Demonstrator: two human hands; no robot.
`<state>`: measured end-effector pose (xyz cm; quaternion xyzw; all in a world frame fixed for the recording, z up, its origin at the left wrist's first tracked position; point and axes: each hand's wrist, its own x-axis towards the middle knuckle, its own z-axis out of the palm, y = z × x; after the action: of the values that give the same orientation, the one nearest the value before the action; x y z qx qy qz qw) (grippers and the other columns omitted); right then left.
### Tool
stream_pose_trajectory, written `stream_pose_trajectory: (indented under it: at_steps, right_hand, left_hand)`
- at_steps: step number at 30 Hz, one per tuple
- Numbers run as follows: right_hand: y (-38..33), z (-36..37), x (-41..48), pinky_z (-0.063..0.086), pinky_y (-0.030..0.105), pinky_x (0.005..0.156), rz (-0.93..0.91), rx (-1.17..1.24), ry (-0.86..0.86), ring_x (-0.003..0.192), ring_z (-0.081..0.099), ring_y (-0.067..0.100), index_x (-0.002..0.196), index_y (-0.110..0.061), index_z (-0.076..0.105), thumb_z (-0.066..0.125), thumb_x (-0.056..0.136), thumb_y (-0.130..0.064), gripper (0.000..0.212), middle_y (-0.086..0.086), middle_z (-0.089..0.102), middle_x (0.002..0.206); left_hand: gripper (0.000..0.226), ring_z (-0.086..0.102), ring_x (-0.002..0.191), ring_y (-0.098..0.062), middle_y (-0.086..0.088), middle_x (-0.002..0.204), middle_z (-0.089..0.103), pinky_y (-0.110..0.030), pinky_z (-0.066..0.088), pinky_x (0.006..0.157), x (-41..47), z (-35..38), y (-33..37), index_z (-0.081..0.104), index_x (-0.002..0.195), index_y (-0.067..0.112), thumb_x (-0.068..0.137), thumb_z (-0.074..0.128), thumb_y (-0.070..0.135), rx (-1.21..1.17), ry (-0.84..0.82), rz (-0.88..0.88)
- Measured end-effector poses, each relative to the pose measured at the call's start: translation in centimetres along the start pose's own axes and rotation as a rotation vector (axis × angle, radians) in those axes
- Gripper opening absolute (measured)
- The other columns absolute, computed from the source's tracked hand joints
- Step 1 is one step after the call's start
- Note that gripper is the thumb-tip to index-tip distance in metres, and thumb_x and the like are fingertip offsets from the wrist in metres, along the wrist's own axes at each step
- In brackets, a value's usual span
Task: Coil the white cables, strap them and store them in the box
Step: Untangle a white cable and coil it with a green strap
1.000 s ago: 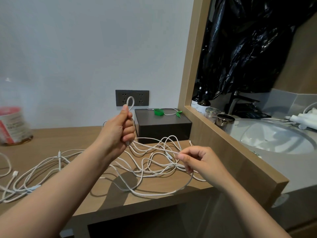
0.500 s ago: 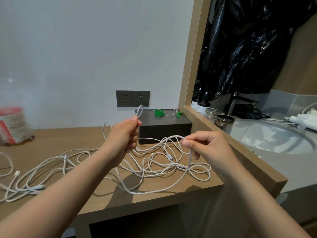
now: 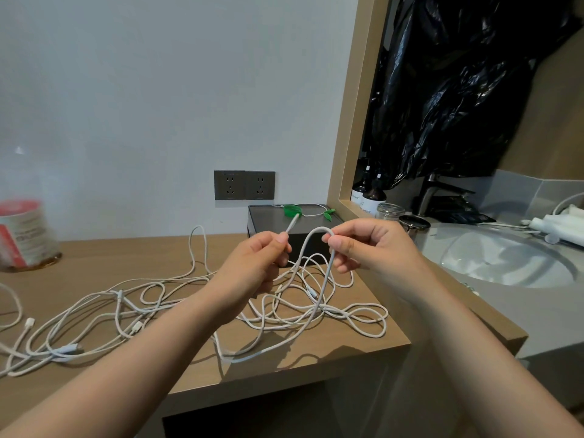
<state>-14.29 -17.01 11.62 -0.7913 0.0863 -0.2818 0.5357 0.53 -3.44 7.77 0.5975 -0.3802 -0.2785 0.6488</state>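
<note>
Pinching between thumb and forefinger, the left grip [image 3: 252,267] is holding one white cable [image 3: 318,229] just below its plug end, and that end is poking up and away out of the fingers. Just right of it, nearly level and close but not touching, the right grip [image 3: 369,248] is pinching the same cable at the top of a tight bend, with its other fingers curling loosely underneath. One leg of the bend is falling between the two grips toward the tangle below. The other is dropping from the right grip in a long loop that is sweeping down to the near edge of the desk [image 3: 316,368] and turning back up toward the left grip; where it enters that hand is hidden.

Below and to the left of the grips, the other white cables [image 3: 126,311] are lying in a loose tangle across the desk, with loops overlapping and plug ends showing at the far left. Directly behind the grips, the dark box [image 3: 271,219] is sitting on the desk by the wall, and green straps [image 3: 292,210] are lying on its top. Above the box, a double wall socket [image 3: 244,184] is showing. Far left of the grips, a blurred red and white tub [image 3: 25,235] is standing. To the right of the grips, past a wooden frame [image 3: 347,121], a sink [image 3: 505,263] is showing, with brown bottles [image 3: 373,194] beside it and a black plastic bag [image 3: 458,90] hanging above.
</note>
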Motion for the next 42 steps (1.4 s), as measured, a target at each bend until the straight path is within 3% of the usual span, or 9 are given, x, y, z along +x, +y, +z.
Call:
stream_pose_trajectory:
  at_steps: [7,16,25,32,35,42]
  right_hand:
    - [-0.9,0.2,0.9,0.048,0.020,0.046,0.014,-0.059,-0.026,0.048,0.056,0.011,0.093,-0.002,0.071,0.063,0.093,-0.013,0.014,0.002,0.066,0.065]
    - [-1.0,0.6,1.5,0.056,0.024,0.056,0.019,-0.060,-0.009,0.058,0.068,0.017,0.087,-0.005,0.069,0.065,0.092,-0.015,0.011,0.003,0.066,0.063]
    - [-1.4,0.7,2.3,0.054,0.019,0.053,0.009,-0.052,-0.023,0.056,0.068,0.014,0.082,-0.009,0.070,0.066,0.090,-0.009,0.009,0.001,0.067,0.059]
    - [-1.4,0.3,2.8,0.056,0.021,0.057,0.026,-0.081,-0.078,0.063,0.070,0.017,0.082,-0.011,0.071,0.067,0.089,-0.009,0.009,0.008,0.072,0.069]
    - [-1.2,0.2,2.8,0.055,0.020,0.057,0.024,-0.089,-0.087,0.063,0.071,0.016,0.083,-0.011,0.071,0.067,0.090,-0.009,0.008,0.007,0.071,0.070]
    - [-0.6,-0.2,3.1,0.049,0.017,0.056,-0.018,-0.222,-0.053,0.057,0.064,0.008,0.080,-0.017,0.074,0.072,0.087,-0.014,0.008,-0.005,0.067,0.059]
  left_hand:
    - [0.027,0.031,0.044,-0.006,-0.002,0.075,0.055,-0.017,0.028,0.040,-0.2,0.1,0.2,0.056,0.095,0.009,0.100,0.044,0.032,0.015,-0.010,-0.012]
    - [0.033,0.034,0.044,-0.005,-0.009,0.094,0.072,-0.018,0.031,0.044,-0.5,0.4,0.2,0.055,0.107,0.005,0.101,0.041,0.034,0.098,-0.040,-0.020]
    - [0.039,0.028,0.045,-0.007,-0.013,0.102,0.073,-0.018,0.026,0.042,-0.6,0.2,0.3,0.046,0.117,0.000,0.102,0.036,0.035,0.042,-0.171,-0.055]
    - [0.033,0.027,0.044,-0.008,-0.015,0.090,0.073,-0.017,0.027,0.040,-0.9,0.1,0.1,0.051,0.105,0.007,0.103,0.033,0.035,0.054,-0.227,-0.040]
    - [0.035,0.029,0.043,-0.007,-0.005,0.070,0.059,-0.017,0.027,0.040,-0.8,0.2,0.1,0.052,0.094,0.011,0.103,0.030,0.037,0.060,-0.225,-0.043]
    - [0.047,0.029,0.044,-0.005,0.002,0.064,0.043,-0.016,0.027,0.042,-0.9,0.3,0.1,0.065,0.095,0.013,0.103,0.028,0.040,0.096,-0.215,-0.080]
